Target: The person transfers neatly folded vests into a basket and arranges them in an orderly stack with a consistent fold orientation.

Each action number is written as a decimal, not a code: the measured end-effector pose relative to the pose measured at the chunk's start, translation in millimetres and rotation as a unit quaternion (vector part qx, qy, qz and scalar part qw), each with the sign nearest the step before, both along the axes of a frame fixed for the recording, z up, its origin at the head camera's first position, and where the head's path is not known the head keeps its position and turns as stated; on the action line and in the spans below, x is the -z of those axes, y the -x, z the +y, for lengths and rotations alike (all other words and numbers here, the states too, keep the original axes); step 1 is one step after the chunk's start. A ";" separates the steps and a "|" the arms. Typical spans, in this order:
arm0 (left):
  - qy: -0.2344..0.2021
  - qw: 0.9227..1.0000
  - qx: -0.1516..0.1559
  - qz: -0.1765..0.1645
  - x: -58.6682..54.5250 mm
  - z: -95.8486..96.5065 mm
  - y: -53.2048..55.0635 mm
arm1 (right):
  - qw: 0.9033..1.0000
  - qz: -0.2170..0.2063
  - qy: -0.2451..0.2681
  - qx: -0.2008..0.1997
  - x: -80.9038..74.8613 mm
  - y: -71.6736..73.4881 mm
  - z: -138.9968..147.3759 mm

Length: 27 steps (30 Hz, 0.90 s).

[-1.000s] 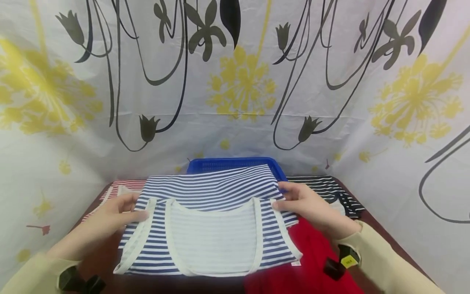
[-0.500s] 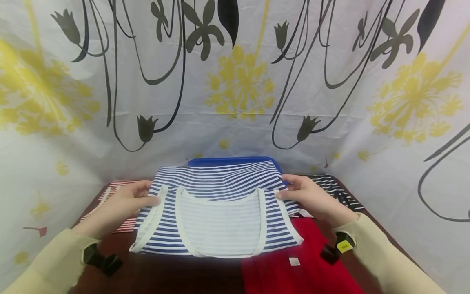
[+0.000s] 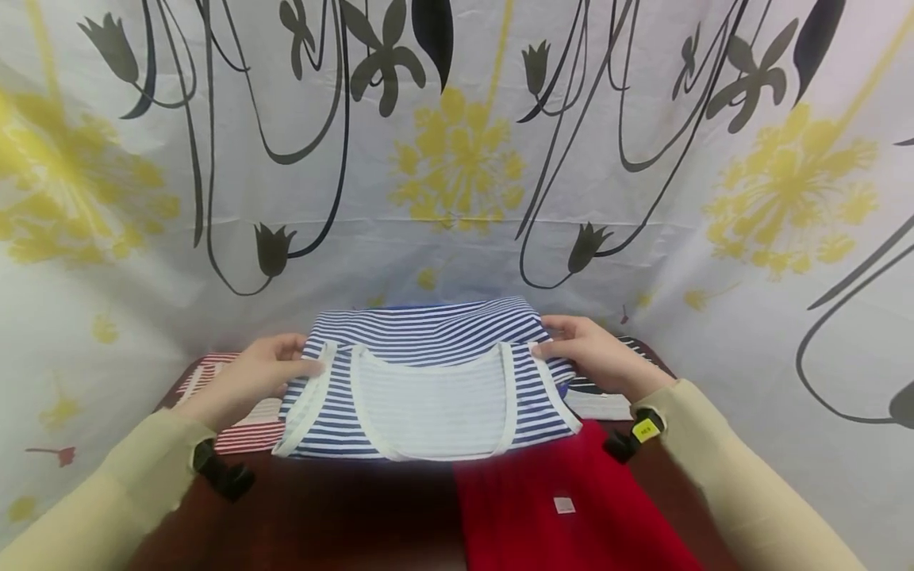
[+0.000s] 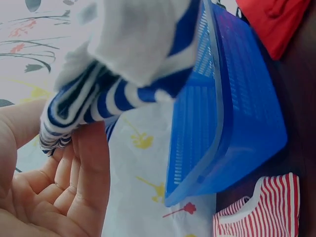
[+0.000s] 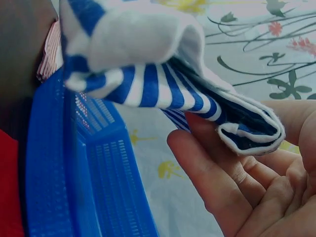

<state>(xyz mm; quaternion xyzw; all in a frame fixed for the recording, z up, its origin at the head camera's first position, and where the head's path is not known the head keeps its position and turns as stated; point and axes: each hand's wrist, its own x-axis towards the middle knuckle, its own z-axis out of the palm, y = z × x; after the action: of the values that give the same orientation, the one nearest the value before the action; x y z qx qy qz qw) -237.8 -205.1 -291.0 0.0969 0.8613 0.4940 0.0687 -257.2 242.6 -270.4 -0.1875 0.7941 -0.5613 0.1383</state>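
Observation:
A folded blue-and-white striped tank top (image 3: pixel 435 412) with white trim is held up level in the head view, its scooped neckline toward me. My left hand (image 3: pixel 264 373) pinches its left edge, thumb on top and fingers underneath. At the opposite edge, my right hand (image 3: pixel 589 353) holds it the same way. Both wrist views show the folded layers (image 4: pixel 118 94) between thumb and fingers. Below and beyond the tank top is a blue plastic basket (image 4: pixel 252 113) with slotted walls, almost wholly hidden by the garment in the head view.
A red garment (image 3: pixel 528 492) with a small white tag lies on the dark brown table (image 3: pixel 321 507) at front right. Red-and-white striped clothing (image 3: pixel 246 438) lies at left, and black-and-white striped clothing (image 3: pixel 581 386) at right. A patterned white curtain (image 3: pixel 457 262) hangs behind.
Both hands have carried the tank top forward, away from me and over the basket, which it now covers in the head view. More of the table and red garment shows in front.

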 end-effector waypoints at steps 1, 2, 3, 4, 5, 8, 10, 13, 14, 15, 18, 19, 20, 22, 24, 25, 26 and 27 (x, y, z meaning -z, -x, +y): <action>-0.001 1.000 0.001 0.000 -0.1 -0.3 2.5 | 1.000 -0.002 -0.004 0.002 -1.2 2.2 -0.7; 0.002 1.000 0.003 0.004 -0.1 -0.7 4.9 | 1.000 -0.002 -0.010 0.006 -2.2 4.5 -1.2; 0.001 1.000 0.004 0.004 -0.1 -0.8 7.3 | 1.000 0.000 -0.017 0.008 -3.1 6.4 -1.5; 0.001 1.000 0.003 0.005 -0.2 -0.6 9.5 | 1.000 0.004 -0.026 0.011 -3.6 8.5 -1.4; 0.001 1.000 0.004 0.008 -0.2 -0.6 11.7 | 0.999 0.008 -0.033 0.013 -3.8 10.5 -1.3; -0.003 1.000 0.002 0.010 0.2 0.8 17.7 | 0.999 0.006 -0.040 0.020 -2.5 17.2 -1.0; -0.009 1.000 -0.001 0.010 0.8 2.5 21.9 | 0.999 0.009 -0.044 0.023 -0.3 22.2 0.2; -0.017 1.000 -0.002 0.012 2.4 5.6 28.1 | 0.999 0.004 -0.044 0.031 2.2 30.1 2.2; -0.020 1.000 0.000 0.014 2.6 6.7 30.1 | 0.998 0.006 -0.047 0.034 2.6 33.2 2.8; -0.022 1.000 0.002 0.015 2.5 7.9 31.9 | 0.998 0.007 -0.051 0.038 2.1 36.1 3.4; -0.025 0.999 0.008 0.021 1.4 11.4 37.5 | 0.997 0.006 -0.055 0.045 -0.9 44.9 5.0; -0.026 0.999 0.009 0.022 0.6 12.5 39.6 | 0.997 0.004 -0.054 0.046 -1.9 48.0 5.6; -0.027 0.999 0.009 0.022 -0.3 13.7 41.6 | 0.997 0.002 -0.054 0.046 -3.0 51.0 6.3; -0.028 0.999 0.009 0.025 -1.1 15.8 46.5 | 0.997 -0.004 -0.052 0.050 -5.0 56.6 7.5; -0.028 0.999 0.008 0.027 -1.3 17.5 51.5 | 0.997 -0.010 -0.051 0.051 -5.9 62.2 8.6; -0.029 0.999 0.008 0.029 -1.3 18.4 53.7 | 0.997 -0.012 -0.053 0.053 -6.3 64.8 8.9; -0.029 0.999 0.008 0.030 -1.1 19.2 55.9 | 0.997 -0.013 -0.055 0.054 -6.8 67.1 9.4; -0.027 0.999 0.008 0.032 -0.6 19.9 58.1 | 0.997 -0.016 -0.055 0.056 -7.3 69.0 9.9</action>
<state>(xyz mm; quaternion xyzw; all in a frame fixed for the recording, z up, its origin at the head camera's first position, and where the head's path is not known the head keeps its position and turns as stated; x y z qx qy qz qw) -295.9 -185.2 -290.5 0.1212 0.8486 0.5132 0.0425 -326.2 252.5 -263.1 -0.1257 0.8308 -0.5266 0.1293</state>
